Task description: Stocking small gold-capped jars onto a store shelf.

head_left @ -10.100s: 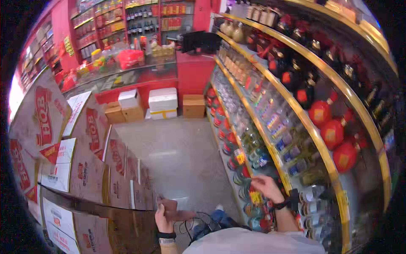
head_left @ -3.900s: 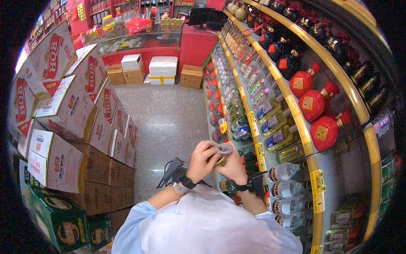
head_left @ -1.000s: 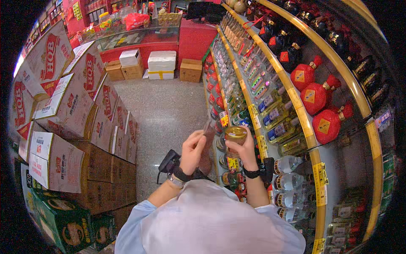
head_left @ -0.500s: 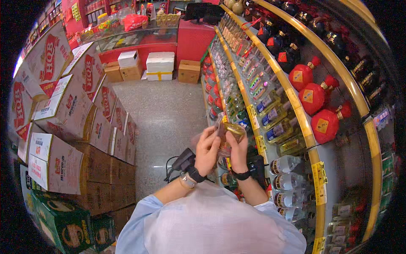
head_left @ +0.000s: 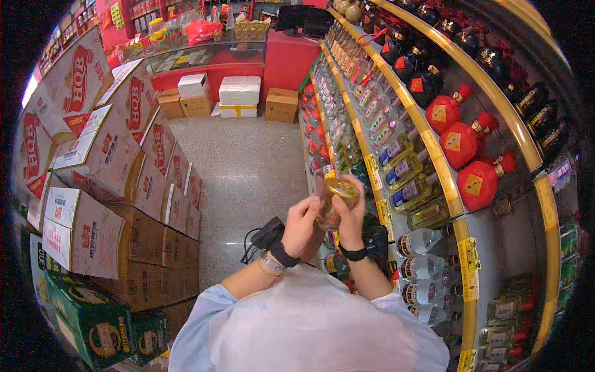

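The speckled shop floor stretched beyond the gold-lidded jar and to its left. A tiered shelving unit filled the space to the jar's right, its lower rows of bottles showing close behind the jar in this view. The stacked cartons stood well apart on the jar's left, with bare floor between, and a glass display case closed off the room far beyond it. Three round red bottles sat on a shelf to the right of the jar; clear bottles lay in a row to its right and nearer the wearer. The jar itself was held up in the air between the two hands, with no surface seen bearing it. The right hand was on the jar's right side, its grip wrapped around the glass, thumb by the rim and fingers curving around the far side. The left hand was at the jar's left, fingertips gathered beside the wall and apparently touching it; whether that grip pinched anything could not be told. A brownish piece of material showed below the jar, close to the left hand. The jar leaned, its axis running down and left from the gold lid, which faced up toward the wearer.
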Demonstrator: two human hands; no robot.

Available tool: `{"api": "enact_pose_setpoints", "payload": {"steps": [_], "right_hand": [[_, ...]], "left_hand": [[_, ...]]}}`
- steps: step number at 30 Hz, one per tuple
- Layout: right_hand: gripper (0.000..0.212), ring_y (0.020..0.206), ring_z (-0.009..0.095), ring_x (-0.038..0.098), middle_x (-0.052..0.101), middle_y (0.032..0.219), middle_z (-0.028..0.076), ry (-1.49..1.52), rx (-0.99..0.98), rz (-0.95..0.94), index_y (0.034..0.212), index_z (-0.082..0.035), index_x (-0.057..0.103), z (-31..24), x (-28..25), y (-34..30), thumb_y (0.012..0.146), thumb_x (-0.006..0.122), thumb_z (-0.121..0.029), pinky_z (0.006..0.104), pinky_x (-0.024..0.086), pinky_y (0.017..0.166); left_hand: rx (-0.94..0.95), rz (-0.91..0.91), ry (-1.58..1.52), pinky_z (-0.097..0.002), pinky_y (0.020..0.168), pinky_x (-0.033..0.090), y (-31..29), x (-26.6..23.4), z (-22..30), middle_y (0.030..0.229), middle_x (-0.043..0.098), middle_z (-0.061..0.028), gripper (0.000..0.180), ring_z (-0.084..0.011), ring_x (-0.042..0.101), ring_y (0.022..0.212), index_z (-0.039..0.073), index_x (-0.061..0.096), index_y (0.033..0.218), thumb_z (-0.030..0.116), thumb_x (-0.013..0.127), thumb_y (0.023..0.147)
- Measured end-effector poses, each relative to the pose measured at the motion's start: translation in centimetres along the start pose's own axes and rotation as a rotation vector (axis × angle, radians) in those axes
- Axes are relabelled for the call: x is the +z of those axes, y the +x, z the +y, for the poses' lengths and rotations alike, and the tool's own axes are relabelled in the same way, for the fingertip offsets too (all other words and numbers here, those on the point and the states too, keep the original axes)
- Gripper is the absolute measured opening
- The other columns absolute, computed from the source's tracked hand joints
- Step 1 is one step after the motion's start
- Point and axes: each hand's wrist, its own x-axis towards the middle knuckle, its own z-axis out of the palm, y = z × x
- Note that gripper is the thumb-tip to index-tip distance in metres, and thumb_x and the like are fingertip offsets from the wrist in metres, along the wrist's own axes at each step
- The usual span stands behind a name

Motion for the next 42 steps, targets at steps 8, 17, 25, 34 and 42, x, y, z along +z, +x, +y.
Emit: {"api": "enact_pose_setpoints", "payload": {"steps": [8,17,25,34,42], "right_hand": [[0.06,0.104,0.02,0.046,0.047,0.111,0.01,-0.361,-0.13,-0.1,0.125,-0.003,0.03,1.3,-0.1,1.1,0.077,0.063,-0.018,0.0299,0.036,0.089],[0.042,0.083,0.013,0.05,0.053,0.09,0.004,-0.071,0.103,0.088,0.105,-0.004,0.047,1.1,0.5,2.0,0.071,0.07,-0.015,0.0263,0.041,0.075],[0.052,0.104,0.021,0.045,0.048,0.113,0.012,-0.165,-0.029,0.033,0.118,0.002,0.042,2.1,0.3,0.4,0.077,0.063,-0.023,0.0314,0.033,0.09],[0.055,0.114,0.024,0.04,0.044,0.122,0.014,-0.305,-0.172,-0.084,0.123,0.002,0.037,0.5,-0.3,0.9,0.08,0.06,-0.023,0.0342,0.029,0.096],[0.063,0.11,0.023,0.042,0.042,0.121,0.015,-0.258,-0.1,0.006,0.126,0.001,0.032,1.3,-0.1,0.9,0.076,0.063,-0.021,0.0335,0.033,0.093]], "left_hand": [[0.219,0.145,0.121,-0.0244,0.08,0.039,0.0,0.2,0.3,0.097,0.058,-0.0058,0.025,-0.0102,0.049,0.09,-0.005,0.055,0.101,0.015,0.045,0.089],[0.461,0.164,0.681,-0.0319,0.09,0.038,-2.2,1.1,1.0,0.109,0.055,-0.021,0.027,-0.0268,0.052,0.106,-0.003,0.053,0.108,0.007,0.048,0.084],[0.256,0.206,0.252,-0.0227,0.057,0.038,0.5,0.4,1.0,0.067,0.049,0.0003,0.024,-0.0052,0.04,0.066,-0.005,0.053,0.083,0.017,0.046,0.089],[0.066,0.108,0.075,-0.0229,0.061,0.04,-0.9,1.3,2.9,0.07,0.05,0.0024,0.025,-0.005,0.043,0.07,-0.004,0.056,0.088,0.018,0.045,0.089],[0.069,0.082,0.205,-0.0218,0.061,0.038,0.5,-0.6,0.1,0.073,0.053,0.002,0.026,-0.0055,0.043,0.07,-0.003,0.056,0.083,0.019,0.044,0.09]]}}
